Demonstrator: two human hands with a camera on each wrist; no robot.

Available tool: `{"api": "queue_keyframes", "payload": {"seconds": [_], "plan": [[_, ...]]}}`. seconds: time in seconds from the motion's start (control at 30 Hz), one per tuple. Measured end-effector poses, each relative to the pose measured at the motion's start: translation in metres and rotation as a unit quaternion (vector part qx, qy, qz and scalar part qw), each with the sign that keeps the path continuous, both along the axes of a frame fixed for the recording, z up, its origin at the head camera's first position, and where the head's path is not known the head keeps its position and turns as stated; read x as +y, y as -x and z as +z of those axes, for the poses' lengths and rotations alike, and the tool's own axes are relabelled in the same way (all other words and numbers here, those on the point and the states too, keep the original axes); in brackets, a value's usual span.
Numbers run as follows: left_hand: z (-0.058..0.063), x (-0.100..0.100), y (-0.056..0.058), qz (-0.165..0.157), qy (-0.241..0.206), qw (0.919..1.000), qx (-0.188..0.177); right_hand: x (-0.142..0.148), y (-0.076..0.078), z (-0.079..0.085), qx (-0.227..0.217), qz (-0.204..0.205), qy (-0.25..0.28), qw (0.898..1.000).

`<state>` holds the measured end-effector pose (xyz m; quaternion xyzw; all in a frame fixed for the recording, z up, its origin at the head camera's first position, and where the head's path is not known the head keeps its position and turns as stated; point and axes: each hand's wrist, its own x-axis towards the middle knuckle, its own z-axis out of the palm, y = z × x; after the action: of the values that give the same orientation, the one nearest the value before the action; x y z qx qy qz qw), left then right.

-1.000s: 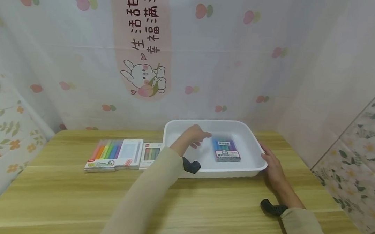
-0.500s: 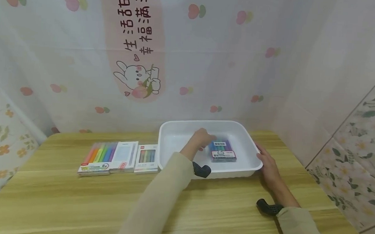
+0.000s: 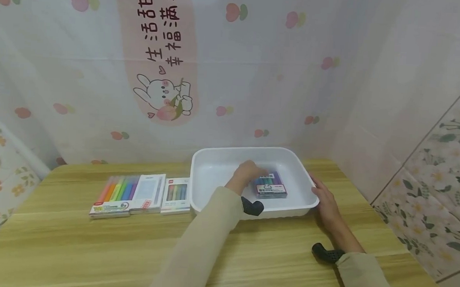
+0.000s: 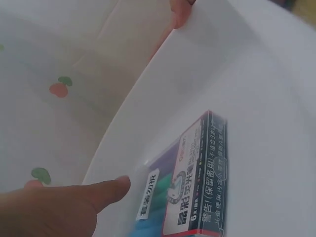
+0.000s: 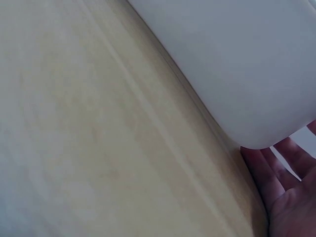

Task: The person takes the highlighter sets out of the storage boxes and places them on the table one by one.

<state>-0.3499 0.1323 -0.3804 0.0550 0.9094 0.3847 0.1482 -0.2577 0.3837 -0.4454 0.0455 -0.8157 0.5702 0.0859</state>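
A white plastic tray (image 3: 219, 206) stands on the table, and a clear-fronted pack of highlighters (image 3: 271, 190) lies in its right half. My left hand (image 3: 246, 173) reaches into the tray at the pack's upper left. One straight finger (image 4: 106, 193) lies beside the pack in the left wrist view; the other fingers are hidden there. My right hand (image 3: 326, 203) holds the tray's right side, thumb at the rim and fingers along the outside wall. In the right wrist view, fingers (image 5: 264, 170) of that hand meet the tray's outer corner.
Left of the tray, a pack of rainbow-coloured highlighters (image 3: 114, 194), a white-and-blue box (image 3: 147, 192) and a small white box with a coloured-stick window (image 3: 176, 195) lie side by side. A patterned curtain (image 3: 233, 66) hangs behind the wood-grain table (image 3: 94, 249).
My left hand has moved right and down inside the tray, from left of the highlighter pack to over its upper left. My right hand stays at the tray's side. The head view has shifted slightly.
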Motion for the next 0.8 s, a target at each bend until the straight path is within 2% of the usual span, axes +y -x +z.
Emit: {"api": "queue_keyframes", "payload": {"seconds": [0.13,0.2,0.47,0.8], "plan": [[0.0003,-0.0007,0.0000,0.020,0.025,0.9994,0.014,-0.0001,0.0004,0.0008,-0.001,-0.005,-0.007,1.000],[0.0004,-0.0008,0.0000,0.027,0.023,0.9992,0.016,-0.0008,0.0006,0.0012,-0.004,-0.008,-0.010,1.000],[0.0002,0.0010,0.0020,0.037,0.042,0.9975,0.043,-0.0034,0.0012,0.0041,-0.022,-0.017,-0.007,1.000],[-0.0034,0.0076,0.0069,0.044,0.045,0.9979,0.019,-0.0015,-0.0008,0.0032,-0.027,-0.015,-0.009,1.000]]}}
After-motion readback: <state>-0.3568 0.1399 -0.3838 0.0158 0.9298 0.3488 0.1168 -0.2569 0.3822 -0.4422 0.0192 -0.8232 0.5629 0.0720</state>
